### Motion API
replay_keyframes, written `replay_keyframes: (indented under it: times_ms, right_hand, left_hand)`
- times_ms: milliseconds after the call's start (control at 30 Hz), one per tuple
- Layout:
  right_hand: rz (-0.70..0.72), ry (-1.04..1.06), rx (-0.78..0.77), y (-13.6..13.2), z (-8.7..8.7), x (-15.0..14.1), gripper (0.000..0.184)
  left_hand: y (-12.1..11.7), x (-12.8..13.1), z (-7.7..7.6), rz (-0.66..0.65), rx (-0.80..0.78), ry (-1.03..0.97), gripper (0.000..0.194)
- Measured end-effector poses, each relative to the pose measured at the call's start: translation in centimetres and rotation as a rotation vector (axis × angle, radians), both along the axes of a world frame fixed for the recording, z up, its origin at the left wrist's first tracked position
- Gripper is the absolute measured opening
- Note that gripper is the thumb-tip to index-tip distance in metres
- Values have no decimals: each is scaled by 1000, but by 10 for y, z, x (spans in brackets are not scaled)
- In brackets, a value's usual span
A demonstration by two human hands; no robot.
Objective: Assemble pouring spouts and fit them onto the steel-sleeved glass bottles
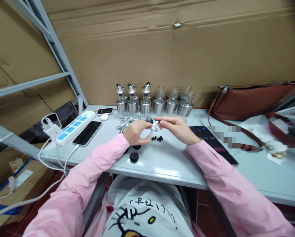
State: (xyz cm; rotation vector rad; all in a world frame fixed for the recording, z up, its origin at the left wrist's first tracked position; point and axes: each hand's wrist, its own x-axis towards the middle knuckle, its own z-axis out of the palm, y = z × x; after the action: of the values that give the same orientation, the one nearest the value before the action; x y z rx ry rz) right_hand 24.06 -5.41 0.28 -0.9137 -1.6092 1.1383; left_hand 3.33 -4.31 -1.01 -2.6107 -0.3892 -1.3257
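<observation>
Head view: white spout (153, 126) stands near-upright between both hands' fingers (147, 122)

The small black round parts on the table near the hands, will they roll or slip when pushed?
The small black round parts look tiny and light, so they probably scatter easily. The grey table looks smooth and glossy, so they may slide or roll.

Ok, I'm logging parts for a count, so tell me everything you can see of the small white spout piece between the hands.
The spout is a small white piece, plastic by its look, with a slim stem and a wider cross-part near the top. It is held above the table, roughly upright, slightly tilted. The left hand pinches its lower stem; the right hand meets its top with a small dark part in the fingertips. Finer detail is too small to tell.
</observation>
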Motion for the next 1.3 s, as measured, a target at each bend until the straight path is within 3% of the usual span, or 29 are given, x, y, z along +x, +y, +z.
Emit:
replay_keyframes:
  times_ms: [200, 400, 767, 1100, 1300]
  right_hand:
    - [150, 354, -292, -2, -1, -7, 24]
    - [279, 498, -477, -4, -1, -15, 14]
    - [305, 507, -534, -2, -7, -13, 13]
    - [269, 471, -504, -3, -8, -14, 14]
    - [258, 474, -435, -6, -5, -16, 16]
  left_hand:
    - [1, 1, 1, -18, 23, -17, 27]
    - [3, 2, -1, -13, 105, -15, 26]
    - [3, 4, -4, -23, 168, -9, 30]
    - [5, 1, -10, 30, 87, 83, 27]
    - [3, 2, -7, -7, 145, -6, 28]
